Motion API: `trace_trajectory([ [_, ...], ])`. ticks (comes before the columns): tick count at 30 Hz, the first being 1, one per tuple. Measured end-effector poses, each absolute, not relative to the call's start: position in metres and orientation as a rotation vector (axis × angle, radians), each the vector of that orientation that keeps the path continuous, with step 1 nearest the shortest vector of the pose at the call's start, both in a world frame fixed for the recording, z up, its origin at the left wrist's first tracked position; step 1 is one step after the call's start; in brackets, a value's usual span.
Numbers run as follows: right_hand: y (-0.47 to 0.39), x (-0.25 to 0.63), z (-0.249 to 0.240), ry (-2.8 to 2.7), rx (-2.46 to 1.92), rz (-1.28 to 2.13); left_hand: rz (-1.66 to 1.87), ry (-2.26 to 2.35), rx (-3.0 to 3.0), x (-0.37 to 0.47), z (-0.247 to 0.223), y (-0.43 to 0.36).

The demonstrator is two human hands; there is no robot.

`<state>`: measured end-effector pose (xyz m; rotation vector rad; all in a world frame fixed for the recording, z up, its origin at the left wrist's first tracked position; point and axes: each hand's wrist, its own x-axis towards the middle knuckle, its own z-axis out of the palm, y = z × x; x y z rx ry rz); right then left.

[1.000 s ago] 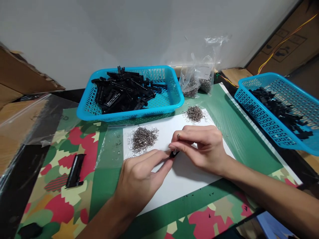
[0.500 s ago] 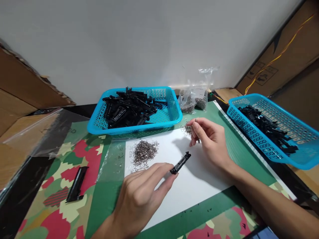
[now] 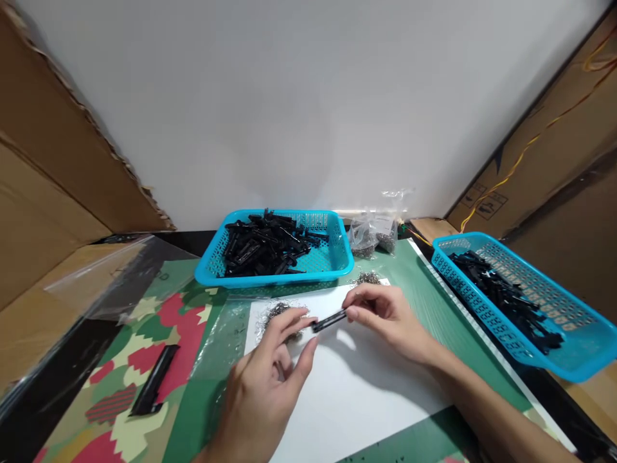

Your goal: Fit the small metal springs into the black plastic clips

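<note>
A slim black plastic part (image 3: 330,320) is held over the white sheet, tilted up to the right. Finger and thumb of my right hand (image 3: 380,315) pinch its right end. My left hand (image 3: 267,376) is at its left end, thumb and fingers spread around it; whether they touch it is hard to tell. Behind my left fingers lies a heap of small metal pieces (image 3: 277,314), partly hidden. A second, smaller heap (image 3: 369,278) sits just beyond my right hand.
A blue basket (image 3: 274,281) of black parts stands at the back, another blue basket (image 3: 511,350) at the right. Plastic bags (image 3: 373,235) of small metal pieces lean by the wall. A longer black piece (image 3: 155,381) lies on the patterned mat at left. White paper (image 3: 366,399) covers the middle.
The black part has passed from my left hand's grip to my right hand's. My right hand moved left to it, and my left fingers have spread. The view has tilted upward.
</note>
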<state>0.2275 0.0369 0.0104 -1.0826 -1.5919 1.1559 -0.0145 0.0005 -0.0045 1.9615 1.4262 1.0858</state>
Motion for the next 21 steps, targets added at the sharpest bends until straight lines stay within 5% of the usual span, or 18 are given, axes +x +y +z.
trace_trajectory([
  [8, 0.039, 0.337, 0.052, -1.023, -1.753, -0.321, 1.093, 1.097, 2.370, -0.014, -0.001, 0.000],
  [14, 0.016, 0.406, 0.044, -1.199, -2.247, -0.305, 1.087, 0.732, 2.656, -0.013, -0.002, 0.000],
  [21, 0.021, 0.397, 0.058, -1.502, -2.174, -0.242, 1.042, 0.645, 2.661, -0.013, -0.002, 0.001],
])
